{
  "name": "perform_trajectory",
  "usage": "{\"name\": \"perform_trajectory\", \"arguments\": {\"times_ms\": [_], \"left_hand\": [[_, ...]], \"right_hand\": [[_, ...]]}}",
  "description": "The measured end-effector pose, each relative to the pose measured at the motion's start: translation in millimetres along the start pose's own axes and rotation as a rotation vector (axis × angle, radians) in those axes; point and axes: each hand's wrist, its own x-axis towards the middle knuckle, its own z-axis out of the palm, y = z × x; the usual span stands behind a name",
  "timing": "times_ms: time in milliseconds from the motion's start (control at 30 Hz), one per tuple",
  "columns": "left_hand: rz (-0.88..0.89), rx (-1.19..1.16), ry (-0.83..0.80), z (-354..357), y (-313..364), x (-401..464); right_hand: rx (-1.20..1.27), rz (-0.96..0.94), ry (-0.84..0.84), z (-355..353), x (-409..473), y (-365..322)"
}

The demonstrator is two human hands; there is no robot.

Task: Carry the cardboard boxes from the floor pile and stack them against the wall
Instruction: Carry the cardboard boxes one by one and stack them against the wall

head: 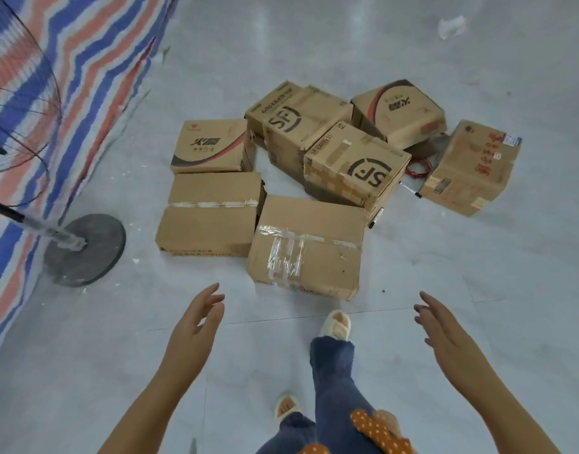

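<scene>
On the grey tiled floor, striped tarp at left, pile of cardboard boxes ahead, taped box nearest the feet, left hand and right hand spread, fingers straight, empty, short of it.

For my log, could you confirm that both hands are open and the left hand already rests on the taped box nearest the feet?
Not quite. In the head view both hands are open, but the left hand touches nothing; like the right hand, it is apart from the taped box.
</scene>
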Motion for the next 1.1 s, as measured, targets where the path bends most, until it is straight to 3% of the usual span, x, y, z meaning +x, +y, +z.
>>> {"name": "perform_trajectory", "arguments": {"times_ms": [400, 667, 867, 1000, 1100], "left_hand": [[-0.184, 0.25, -0.143, 85.7, -11.8, 260.1], [-0.446, 0.378, -0.148, 163.7, -166.5, 436.7], [-0.472, 0.636, -0.1, 201.5, -292.7, 518.7], [-0.645, 0.511, 0.001, 218.0, -353.8, 546.8], [-0.653, 0.499, 0.123, 225.8, -366.9, 552.9]], "right_hand": [[-0.139, 0.294, -0.142, 23.6, 264.8, 2.1], [-0.125, 0.581, -0.15, 115.6, 428.2, 147.3], [-0.156, 0.665, -0.074, 190.4, 511.5, 246.5], [-0.089, 0.668, 0.001, 230.0, 544.1, 282.9], [-0.067, 0.664, 0.07, 238.7, 546.7, 296.0]]}}
